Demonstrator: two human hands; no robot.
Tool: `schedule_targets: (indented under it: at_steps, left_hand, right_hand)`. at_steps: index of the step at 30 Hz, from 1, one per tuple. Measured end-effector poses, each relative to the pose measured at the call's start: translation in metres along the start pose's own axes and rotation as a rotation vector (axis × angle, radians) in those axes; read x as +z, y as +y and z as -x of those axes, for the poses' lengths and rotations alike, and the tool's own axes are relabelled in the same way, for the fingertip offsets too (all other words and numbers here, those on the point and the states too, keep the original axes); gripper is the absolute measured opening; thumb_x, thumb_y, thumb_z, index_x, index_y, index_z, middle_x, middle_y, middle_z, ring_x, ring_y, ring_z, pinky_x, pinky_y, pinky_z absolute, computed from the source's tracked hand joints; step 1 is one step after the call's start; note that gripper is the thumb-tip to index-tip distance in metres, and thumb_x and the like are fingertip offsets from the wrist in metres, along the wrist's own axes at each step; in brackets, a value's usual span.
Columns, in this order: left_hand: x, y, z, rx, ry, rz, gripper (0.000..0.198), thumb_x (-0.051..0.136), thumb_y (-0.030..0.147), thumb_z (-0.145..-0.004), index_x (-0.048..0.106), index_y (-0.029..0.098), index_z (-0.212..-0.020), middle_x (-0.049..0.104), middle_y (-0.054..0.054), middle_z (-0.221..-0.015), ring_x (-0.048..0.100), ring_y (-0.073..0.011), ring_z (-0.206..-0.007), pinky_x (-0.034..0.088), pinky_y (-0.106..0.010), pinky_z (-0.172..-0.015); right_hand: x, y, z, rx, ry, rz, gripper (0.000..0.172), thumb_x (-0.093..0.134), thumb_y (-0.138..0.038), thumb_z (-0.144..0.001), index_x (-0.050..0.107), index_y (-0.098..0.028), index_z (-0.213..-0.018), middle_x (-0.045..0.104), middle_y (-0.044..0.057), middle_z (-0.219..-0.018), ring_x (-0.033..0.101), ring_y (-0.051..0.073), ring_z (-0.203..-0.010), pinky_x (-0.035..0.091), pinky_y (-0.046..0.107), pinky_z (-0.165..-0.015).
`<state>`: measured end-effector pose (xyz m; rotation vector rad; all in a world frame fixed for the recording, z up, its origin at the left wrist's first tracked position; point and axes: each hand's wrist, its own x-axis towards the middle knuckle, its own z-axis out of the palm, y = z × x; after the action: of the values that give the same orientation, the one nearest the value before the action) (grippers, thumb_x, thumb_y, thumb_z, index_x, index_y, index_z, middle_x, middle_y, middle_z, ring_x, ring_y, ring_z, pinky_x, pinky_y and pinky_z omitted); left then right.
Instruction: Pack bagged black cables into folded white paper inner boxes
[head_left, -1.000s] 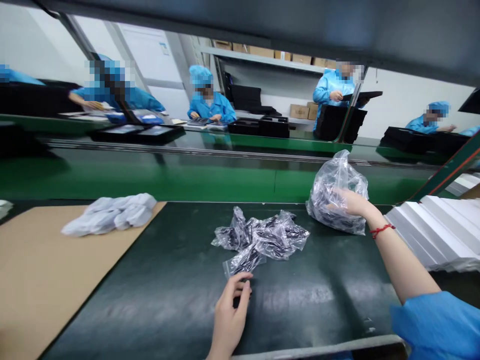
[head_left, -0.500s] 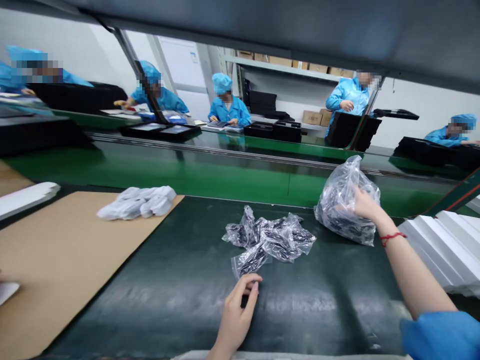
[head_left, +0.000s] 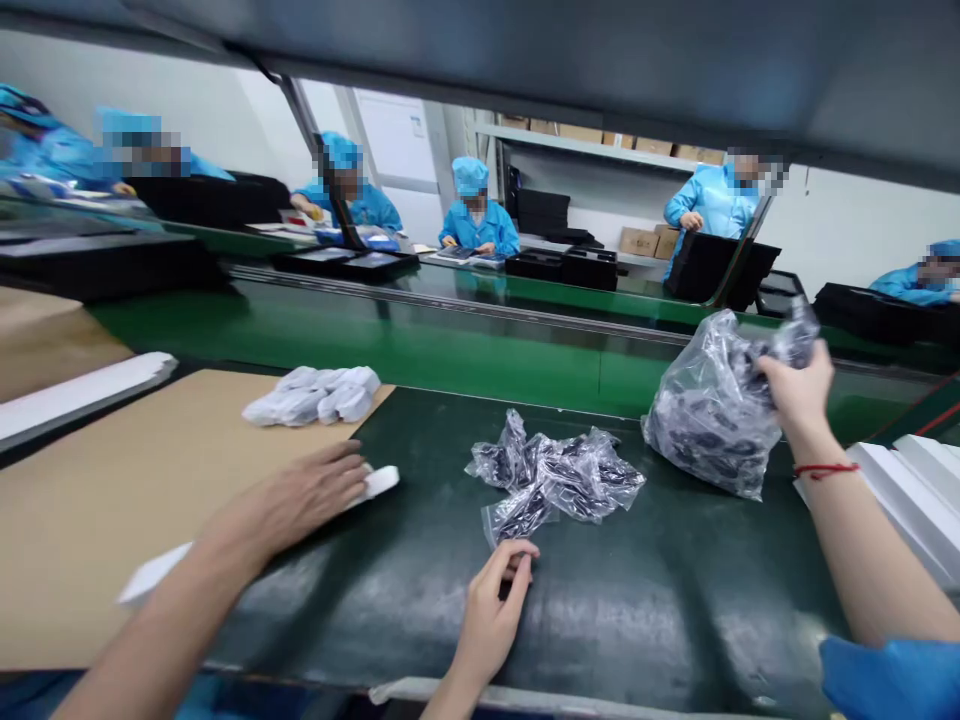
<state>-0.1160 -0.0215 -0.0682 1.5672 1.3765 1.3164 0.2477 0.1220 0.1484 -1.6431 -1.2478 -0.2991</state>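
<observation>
My left hand (head_left: 487, 620) rests low on the dark green mat (head_left: 660, 610), thumb and fingers pinched together at the lower edge of a small clear bag (head_left: 517, 515) of dark parts. I cannot see whether anything sits in the pinch. That bag belongs to a heap of several such bags (head_left: 559, 475) in the middle of the mat. My right hand (head_left: 799, 385), with a red cord on its wrist, is closed on the gathered top of a large clear plastic bag (head_left: 709, 420) full of dark parts, which stands at the mat's far right.
A co-worker's bare arm and hand (head_left: 300, 500) reaches in from the lower left over a flat white strip (head_left: 379, 482). Brown cardboard (head_left: 112, 480) covers the left, with a white cloth bundle (head_left: 315, 395) on it. White folded pieces (head_left: 911, 490) lie at the right. Beyond runs a green conveyor (head_left: 420, 345) with people in blue.
My right hand has moved from the large bag's side up to its top and closed on it. A co-worker's arm has come in from the left with a white strip. My left hand stayed.
</observation>
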Motion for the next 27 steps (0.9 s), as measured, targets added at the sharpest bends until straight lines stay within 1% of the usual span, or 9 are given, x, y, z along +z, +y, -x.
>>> schedule_targets:
  at_steps: [3, 5, 8, 12, 16, 19, 22, 25, 27]
  left_hand:
    - [0.000, -0.002, -0.002, 0.005, 0.007, -0.006, 0.026, 0.050, 0.040, -0.090, 0.065, 0.021, -0.084, 0.067, -0.003, -0.076, 0.065, -0.0171, -0.066, 0.054, -0.027, -0.067]
    - [0.000, -0.003, -0.002, 0.008, 0.014, -0.009, 0.025, 0.050, 0.040, -0.090, 0.065, 0.021, -0.084, 0.067, -0.003, -0.077, 0.065, -0.0170, -0.066, 0.053, -0.027, -0.066]
    - [0.002, -0.004, 0.000, 0.014, 0.027, -0.021, 0.024, 0.050, 0.039, -0.091, 0.064, 0.021, -0.085, 0.068, -0.002, -0.078, 0.066, -0.0170, -0.066, 0.054, -0.027, -0.065]
    - [-0.005, -0.009, -0.003, 0.083, 0.107, -0.119, 0.024, 0.045, 0.036, -0.094, 0.063, 0.021, -0.090, 0.069, -0.004, -0.085, 0.068, -0.0193, -0.076, 0.055, -0.030, -0.072]
    - [-0.052, -0.019, -0.029, 0.215, 0.238, -0.519, 0.029, 0.039, 0.034, -0.095, 0.062, 0.019, -0.104, 0.068, -0.013, -0.111, 0.062, -0.0287, -0.110, 0.047, -0.046, -0.099]
    - [-0.102, -0.027, -0.061, 0.064, 0.205, -0.956, 0.045, 0.038, 0.035, -0.092, 0.048, 0.014, -0.131, 0.049, -0.021, -0.143, 0.043, -0.0377, -0.134, 0.030, -0.062, -0.109]
    - [-0.137, -0.029, -0.092, -0.155, -0.015, -1.167, 0.054, 0.040, 0.040, -0.089, 0.045, 0.009, -0.132, 0.054, -0.025, -0.135, 0.048, -0.0416, -0.128, 0.033, -0.063, -0.105]
    - [-0.145, -0.021, -0.108, -0.311, -0.153, -1.145, 0.055, 0.037, 0.054, -0.088, 0.051, 0.010, -0.118, 0.064, -0.024, -0.115, 0.058, -0.0415, -0.113, 0.048, -0.052, -0.088]
    - [-0.139, -0.010, -0.108, -0.385, -0.127, -1.083, 0.056, 0.034, 0.061, -0.088, 0.051, 0.014, -0.114, 0.069, -0.021, -0.105, 0.064, -0.0410, -0.101, 0.051, -0.047, -0.078]
  right_hand:
    - [-0.033, -0.033, 0.005, -0.128, 0.191, -0.068, 0.048, 0.066, -0.030, -0.079, 0.047, -0.014, -0.120, 0.057, 0.009, -0.104, 0.054, 0.013, -0.083, 0.044, 0.027, -0.071]
    - [-0.038, -0.053, 0.029, -0.290, 0.197, -0.087, 0.042, 0.067, -0.030, -0.075, 0.050, -0.017, -0.110, 0.055, 0.006, -0.097, 0.052, 0.014, -0.079, 0.042, 0.028, -0.068]
    - [-0.012, -0.065, 0.092, -0.508, -0.052, -0.047, 0.027, 0.064, -0.025, -0.074, 0.052, -0.019, -0.098, 0.053, 0.004, -0.093, 0.053, 0.017, -0.082, 0.045, 0.029, -0.071]
    - [0.048, -0.046, 0.185, -0.561, -0.416, 0.083, 0.027, 0.058, -0.008, -0.069, 0.057, -0.020, -0.094, 0.057, 0.007, -0.095, 0.055, 0.018, -0.082, 0.047, 0.029, -0.072]
    - [0.067, -0.014, 0.232, -0.516, -0.551, 0.168, 0.050, 0.059, -0.010, -0.069, 0.056, -0.021, -0.117, 0.056, 0.014, -0.117, 0.055, 0.029, -0.104, 0.050, 0.042, -0.080]
    - [0.055, -0.001, 0.239, -0.548, -0.621, 0.151, 0.062, 0.055, -0.009, -0.073, 0.048, -0.021, -0.133, 0.049, 0.015, -0.134, 0.046, 0.030, -0.124, 0.047, 0.046, -0.096]
    - [0.042, -0.002, 0.246, -0.620, -0.684, 0.106, 0.059, 0.053, -0.008, -0.079, 0.049, -0.027, -0.135, 0.049, 0.011, -0.139, 0.047, 0.027, -0.126, 0.045, 0.044, -0.101]
    - [0.032, -0.005, 0.259, -0.661, -0.717, 0.061, 0.047, 0.054, -0.016, -0.086, 0.055, -0.031, -0.130, 0.054, 0.007, -0.135, 0.051, 0.024, -0.123, 0.047, 0.041, -0.100]
    - [0.024, -0.002, 0.268, -0.633, -0.713, 0.043, 0.037, 0.053, -0.024, -0.090, 0.057, -0.034, -0.125, 0.059, 0.003, -0.130, 0.055, 0.019, -0.120, 0.047, 0.033, -0.101]
